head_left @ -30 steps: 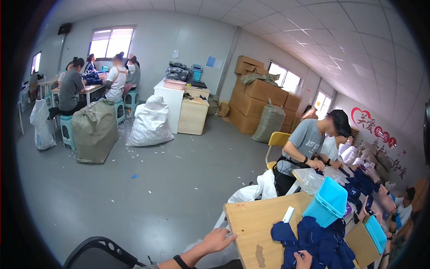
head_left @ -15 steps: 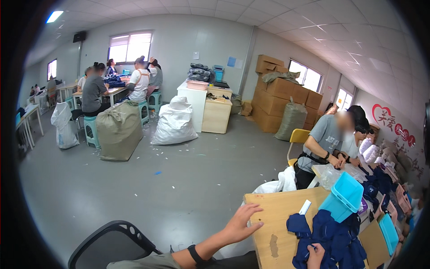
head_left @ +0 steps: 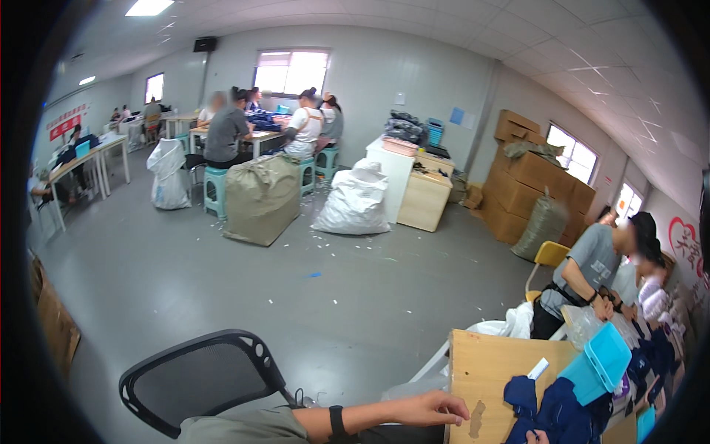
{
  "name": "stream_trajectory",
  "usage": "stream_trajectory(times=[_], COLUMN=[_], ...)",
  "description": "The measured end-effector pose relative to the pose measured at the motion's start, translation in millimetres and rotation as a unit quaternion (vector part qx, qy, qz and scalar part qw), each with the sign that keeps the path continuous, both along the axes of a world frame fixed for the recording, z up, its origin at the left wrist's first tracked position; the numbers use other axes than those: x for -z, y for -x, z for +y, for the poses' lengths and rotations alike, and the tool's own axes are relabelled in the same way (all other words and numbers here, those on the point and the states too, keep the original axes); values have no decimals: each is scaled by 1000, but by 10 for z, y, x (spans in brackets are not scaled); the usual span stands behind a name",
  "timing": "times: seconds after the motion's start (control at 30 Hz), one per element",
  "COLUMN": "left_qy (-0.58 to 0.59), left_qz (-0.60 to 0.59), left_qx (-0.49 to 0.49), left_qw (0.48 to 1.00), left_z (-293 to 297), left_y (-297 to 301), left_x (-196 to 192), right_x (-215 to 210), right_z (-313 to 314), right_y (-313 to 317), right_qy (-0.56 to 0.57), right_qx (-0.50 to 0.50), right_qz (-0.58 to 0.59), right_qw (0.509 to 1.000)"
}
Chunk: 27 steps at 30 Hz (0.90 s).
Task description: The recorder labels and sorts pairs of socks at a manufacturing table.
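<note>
My left hand point(head_left: 433, 408), with a black band at its wrist, hangs over the near left edge of the wooden table point(head_left: 473, 362). Its fingers bend loosely, apart, with nothing in them. Only part of my right hand point(head_left: 537, 437) shows at the lower edge of the head view, its fingers closed on navy cloth. Around it lies a pile of navy cloth pieces point(head_left: 562, 411). Behind the pile a light blue plastic basket point(head_left: 596, 364) leans at a tilt. A small white strip point(head_left: 538, 368) lies next to the cloth.
A black mesh chair point(head_left: 203, 374) stands at my left. Two people work at the adjoining table on the right. Stuffed sacks point(head_left: 353, 200), cardboard boxes point(head_left: 529, 174) and a white cabinet point(head_left: 386, 177) stand farther off. People sit at a table at the far left. Scraps litter the floor.
The view has turned left, so the room and table shift rightward. My left hand has lowered and its spread fingers now bend down. My right hand sits nearer the lower edge of the view.
</note>
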<state>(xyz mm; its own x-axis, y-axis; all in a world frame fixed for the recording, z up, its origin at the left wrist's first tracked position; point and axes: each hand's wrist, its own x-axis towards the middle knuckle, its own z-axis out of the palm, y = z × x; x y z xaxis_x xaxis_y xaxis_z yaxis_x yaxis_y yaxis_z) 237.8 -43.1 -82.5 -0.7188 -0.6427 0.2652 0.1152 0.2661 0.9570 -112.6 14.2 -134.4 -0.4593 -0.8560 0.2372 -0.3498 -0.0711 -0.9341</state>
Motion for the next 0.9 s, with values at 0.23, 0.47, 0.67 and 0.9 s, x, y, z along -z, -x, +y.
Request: stream_trajectory(times=[0.23,0.47,0.67,0.9], left_qy=[-118,-153,-135,-98], left_qz=[58,58,60,-18], left_qx=[-38,-61,-21,88], left_qw=[991,985,989,991], left_z=[75,103,-76,-98], left_y=[26,426,777,1132], left_x=[511,484,357,369], right_x=[72,-564,-397,-656], right_z=[36,19,-159,217], right_y=[0,-352,-345,-488], right_qy=[3,-75,6,56], right_qx=[17,64,-18,25], right_qz=[-3,-60,-49,100], right_qw=[1000,993,999,993])
